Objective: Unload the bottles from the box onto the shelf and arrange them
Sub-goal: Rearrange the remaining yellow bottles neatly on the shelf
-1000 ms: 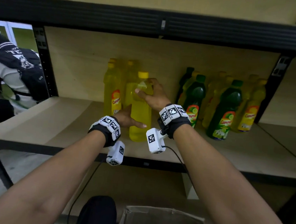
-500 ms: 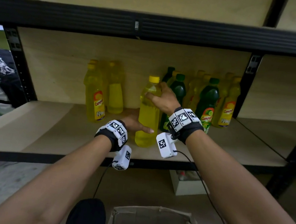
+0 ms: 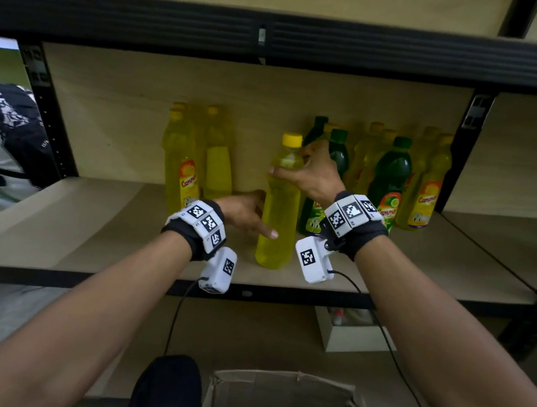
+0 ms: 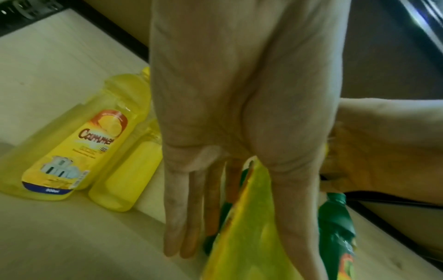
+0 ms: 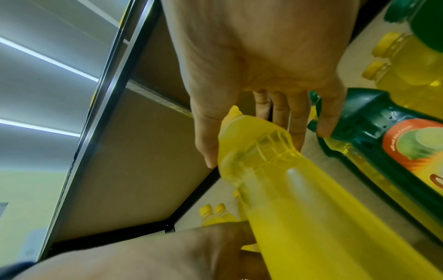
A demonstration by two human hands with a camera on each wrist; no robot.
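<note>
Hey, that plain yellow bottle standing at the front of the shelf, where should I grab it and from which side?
Probably round the narrow shoulder under the cap, coming from the front: the yellow bottle stands upright, with green bottles crowding its right. The right hand grips there; the left hand touches its lower body.

Dim, warm light. The head view bows at its edges; bottles point(image 3: 393, 170) beyond the right hand point(image 3: 313, 176) sink into soft shadow. Strip lights point(image 5: 48, 57) glare left of it; the gripped yellow bottle point(image 5: 299, 208) smears. The left hand point(image 4: 239, 94) looks washed-out.
</note>
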